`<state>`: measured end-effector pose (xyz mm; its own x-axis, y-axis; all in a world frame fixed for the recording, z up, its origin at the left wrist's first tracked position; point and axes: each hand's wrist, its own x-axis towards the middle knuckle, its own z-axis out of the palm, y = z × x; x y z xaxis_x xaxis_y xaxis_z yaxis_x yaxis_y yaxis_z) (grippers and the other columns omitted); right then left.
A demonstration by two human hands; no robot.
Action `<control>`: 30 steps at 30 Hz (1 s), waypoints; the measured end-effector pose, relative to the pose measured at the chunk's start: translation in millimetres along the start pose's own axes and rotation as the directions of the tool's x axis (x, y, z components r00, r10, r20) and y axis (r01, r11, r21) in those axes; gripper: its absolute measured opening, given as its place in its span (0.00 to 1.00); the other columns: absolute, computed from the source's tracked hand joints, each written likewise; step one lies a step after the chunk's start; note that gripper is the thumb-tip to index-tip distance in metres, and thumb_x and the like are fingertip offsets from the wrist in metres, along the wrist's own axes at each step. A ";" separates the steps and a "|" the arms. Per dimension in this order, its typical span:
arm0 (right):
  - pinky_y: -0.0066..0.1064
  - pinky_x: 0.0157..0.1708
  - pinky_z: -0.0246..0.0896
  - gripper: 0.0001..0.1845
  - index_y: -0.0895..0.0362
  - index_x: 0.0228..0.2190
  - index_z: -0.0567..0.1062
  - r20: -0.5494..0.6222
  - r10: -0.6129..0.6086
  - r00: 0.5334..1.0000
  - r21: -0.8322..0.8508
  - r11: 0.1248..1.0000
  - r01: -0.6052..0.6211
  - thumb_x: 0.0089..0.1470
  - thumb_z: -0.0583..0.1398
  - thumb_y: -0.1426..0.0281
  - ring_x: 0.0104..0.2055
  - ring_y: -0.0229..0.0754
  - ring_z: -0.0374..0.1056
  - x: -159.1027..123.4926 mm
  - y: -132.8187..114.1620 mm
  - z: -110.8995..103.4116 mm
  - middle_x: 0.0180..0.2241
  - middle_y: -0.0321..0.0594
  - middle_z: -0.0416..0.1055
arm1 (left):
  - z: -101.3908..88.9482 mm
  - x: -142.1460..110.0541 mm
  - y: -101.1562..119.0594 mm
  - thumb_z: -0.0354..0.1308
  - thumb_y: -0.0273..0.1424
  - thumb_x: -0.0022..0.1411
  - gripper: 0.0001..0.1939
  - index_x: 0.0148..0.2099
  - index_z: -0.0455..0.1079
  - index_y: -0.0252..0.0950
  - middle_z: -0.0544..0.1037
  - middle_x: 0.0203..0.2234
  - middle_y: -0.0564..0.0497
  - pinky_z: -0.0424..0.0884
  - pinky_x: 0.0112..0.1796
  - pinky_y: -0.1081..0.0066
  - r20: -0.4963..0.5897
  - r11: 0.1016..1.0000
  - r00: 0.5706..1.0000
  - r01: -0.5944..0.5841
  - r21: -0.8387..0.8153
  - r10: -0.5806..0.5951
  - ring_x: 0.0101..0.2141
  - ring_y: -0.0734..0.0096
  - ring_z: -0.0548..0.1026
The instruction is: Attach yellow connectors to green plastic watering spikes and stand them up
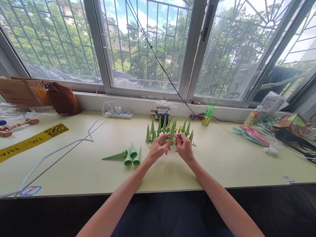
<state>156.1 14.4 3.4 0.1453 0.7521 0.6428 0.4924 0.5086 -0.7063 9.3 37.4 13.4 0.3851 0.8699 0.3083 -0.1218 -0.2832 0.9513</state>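
Observation:
My left hand (pixel 159 148) is closed around the base of a green plant watering spike (pixel 171 135), which points upward. Close beside it, the fingers of my right hand (pixel 183 146) are pinched together at a small yellow valve (pixel 174 139) by the spike's base; the fingertips partly cover it. Behind both hands, several more green spikes (pixel 152 125) stand in a cluster, points up, with yellow valves (pixel 194 144) at some bases. To the left lie several loose green spikes (pixel 115 155), some showing their open round ends.
A white power strip (pixel 120 114) with its cable sits at the back left. A green-labelled bottle (pixel 208 114) stands near the window sill. Pink and teal bundles (pixel 254 135) are at the right, and a brown pouch (pixel 63 98) is at the far left. The table's front edge runs under my forearms.

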 end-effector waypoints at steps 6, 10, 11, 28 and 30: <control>0.26 0.23 0.53 0.14 0.56 0.32 0.67 -0.026 0.000 1.000 -0.005 1.000 0.000 0.64 0.50 0.59 0.21 0.35 0.57 -0.9 -4.1 -0.4 0.23 0.34 0.63 | 2.7 0.7 1.9 0.54 0.50 0.60 0.22 0.44 0.66 0.36 0.71 0.31 0.51 0.64 0.13 0.77 -0.050 1.000 0.999 0.020 -0.001 -0.020 0.18 0.78 0.71; 0.26 0.24 0.54 0.14 0.56 0.33 0.67 -0.007 -0.011 1.000 -0.002 1.000 0.011 0.64 0.50 0.59 0.22 0.35 0.58 -1.6 -4.4 -0.5 0.24 0.34 0.64 | 1.1 1.8 -1.2 0.52 0.51 0.61 0.21 0.36 0.63 0.36 0.69 0.24 0.55 0.55 0.11 0.78 -0.098 0.999 0.994 0.045 -0.003 -0.045 0.12 0.83 0.62; 0.26 0.24 0.54 0.14 0.55 0.33 0.67 0.004 -0.019 1.000 -0.005 1.000 0.019 0.64 0.50 0.59 0.22 0.35 0.58 -1.9 -4.4 -0.4 0.24 0.34 0.64 | 0.8 1.7 -1.3 0.52 0.51 0.61 0.21 0.34 0.61 0.36 0.68 0.22 0.56 0.53 0.11 0.78 -0.093 0.998 0.994 0.062 -0.005 -0.062 0.12 0.83 0.60; 0.26 0.23 0.53 0.14 0.55 0.33 0.68 0.033 -0.049 0.998 -0.045 0.998 0.050 0.64 0.50 0.61 0.21 0.34 0.57 -1.9 -3.3 -1.0 0.24 0.34 0.65 | -1.3 -0.3 -1.5 0.53 0.53 0.60 0.23 0.36 0.62 0.36 0.71 0.18 0.53 0.54 0.14 0.78 0.104 0.975 0.974 0.208 -0.083 -0.199 0.13 0.80 0.62; 0.26 0.23 0.53 0.14 0.55 0.32 0.68 0.039 -0.042 0.998 -0.050 0.998 0.044 0.64 0.50 0.61 0.21 0.34 0.57 -1.5 -2.3 -0.7 0.24 0.34 0.64 | -1.4 -0.2 -2.1 0.53 0.53 0.60 0.23 0.37 0.62 0.36 0.71 0.19 0.53 0.55 0.14 0.78 0.090 0.976 0.976 0.206 -0.067 -0.199 0.13 0.80 0.63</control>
<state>155.4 11.8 4.3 0.0910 0.7456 0.6602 0.5407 0.5197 -0.6615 8.2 38.3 11.4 0.4821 0.8691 0.1110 -0.1010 -0.0707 0.9924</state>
